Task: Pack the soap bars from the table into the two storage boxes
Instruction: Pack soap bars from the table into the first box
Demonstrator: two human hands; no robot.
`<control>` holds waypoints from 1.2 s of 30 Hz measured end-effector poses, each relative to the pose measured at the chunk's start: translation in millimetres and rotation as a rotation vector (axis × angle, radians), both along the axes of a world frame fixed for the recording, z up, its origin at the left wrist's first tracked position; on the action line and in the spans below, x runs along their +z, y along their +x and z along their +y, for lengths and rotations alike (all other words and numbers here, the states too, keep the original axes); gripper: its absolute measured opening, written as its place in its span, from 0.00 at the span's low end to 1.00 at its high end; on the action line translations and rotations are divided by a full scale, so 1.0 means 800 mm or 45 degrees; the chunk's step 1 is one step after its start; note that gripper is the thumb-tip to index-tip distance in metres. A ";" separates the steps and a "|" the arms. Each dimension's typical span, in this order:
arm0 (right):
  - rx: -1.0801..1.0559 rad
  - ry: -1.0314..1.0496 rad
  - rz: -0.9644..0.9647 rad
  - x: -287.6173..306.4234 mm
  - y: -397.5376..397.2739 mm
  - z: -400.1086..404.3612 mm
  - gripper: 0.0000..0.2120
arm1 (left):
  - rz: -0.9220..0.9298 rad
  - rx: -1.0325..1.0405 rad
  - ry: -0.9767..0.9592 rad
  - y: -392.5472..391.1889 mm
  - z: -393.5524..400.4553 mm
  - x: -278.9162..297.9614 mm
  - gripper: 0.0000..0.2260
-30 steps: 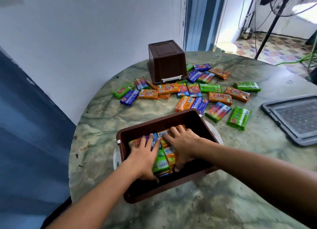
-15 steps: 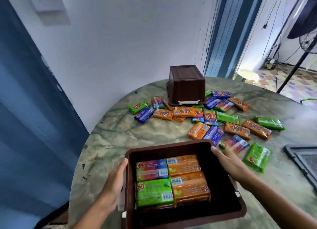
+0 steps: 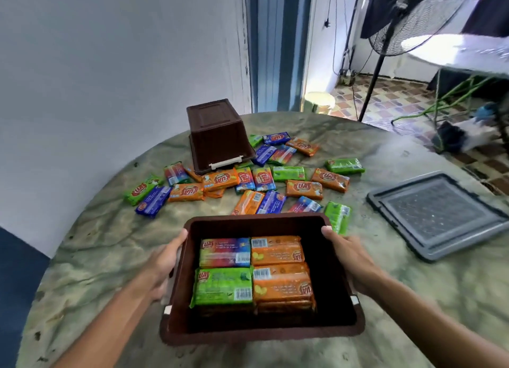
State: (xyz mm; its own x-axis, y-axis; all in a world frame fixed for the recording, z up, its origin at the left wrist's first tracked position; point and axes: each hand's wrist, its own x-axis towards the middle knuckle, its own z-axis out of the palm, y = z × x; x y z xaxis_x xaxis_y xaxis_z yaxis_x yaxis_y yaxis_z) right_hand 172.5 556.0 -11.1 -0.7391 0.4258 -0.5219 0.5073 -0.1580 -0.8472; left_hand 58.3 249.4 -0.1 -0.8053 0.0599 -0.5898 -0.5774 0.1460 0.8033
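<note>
Left hand: the left hand [image 3: 162,265] grips the left wall of the near storage box [image 3: 261,332], thumb hooked over the rim, fingers out of sight below
Right hand: the right hand [image 3: 355,263] holds the right wall of the same box, thumb lying on the rim at the far right corner, remaining fingers hidden behind the wall
Near storage box: brown, open at the top, held between both hands close to the person over the table [image 3: 110,243]; whether its base touches the table cannot be told
Packed soap bars: four wrapped bars show on top inside the box, pushed toward its far side: a rainbow bar [image 3: 224,252] at far left, a green bar [image 3: 223,286] at near left, two orange bars [image 3: 278,268] on the right; darker layers lie under them
Free space in box: a bare strip of floor along the near wall and the right wall
Loose soap bars: a scatter of green, orange, blue and rainbow loose bars [image 3: 303,188] lies on the table beyond the box, between it and the second box
Second storage box: the second brown box [image 3: 217,136] sits upside down at the far edge of the table, a white handle on its lower rim, some bars touching it
Lid: a grey lid [image 3: 438,216] lies flat on the table to the right, well apart from the bars
Background: a standing fan [image 3: 385,48] on a tiled floor beyond the table
</note>
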 end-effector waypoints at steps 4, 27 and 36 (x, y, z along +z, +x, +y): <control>-0.184 0.129 -0.039 -0.008 0.035 0.048 0.33 | -0.110 -0.132 0.017 -0.009 0.063 -0.012 0.23; 1.849 2.017 -0.088 -0.030 -0.126 0.176 0.29 | 0.772 -1.684 -1.500 -0.084 0.376 -0.023 0.31; 1.691 2.293 -0.008 -0.037 -0.139 0.190 0.21 | 0.719 -1.570 -1.382 -0.106 0.380 -0.031 0.31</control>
State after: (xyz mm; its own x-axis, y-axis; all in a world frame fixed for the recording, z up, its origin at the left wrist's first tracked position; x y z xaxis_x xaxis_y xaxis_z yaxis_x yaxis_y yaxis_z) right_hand 61.1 707.7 -41.1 -0.9202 -0.2741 -0.2795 -0.3610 0.8704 0.3349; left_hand -26.6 553.8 -24.6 -0.6993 0.5472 -0.4599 0.5734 0.8136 0.0962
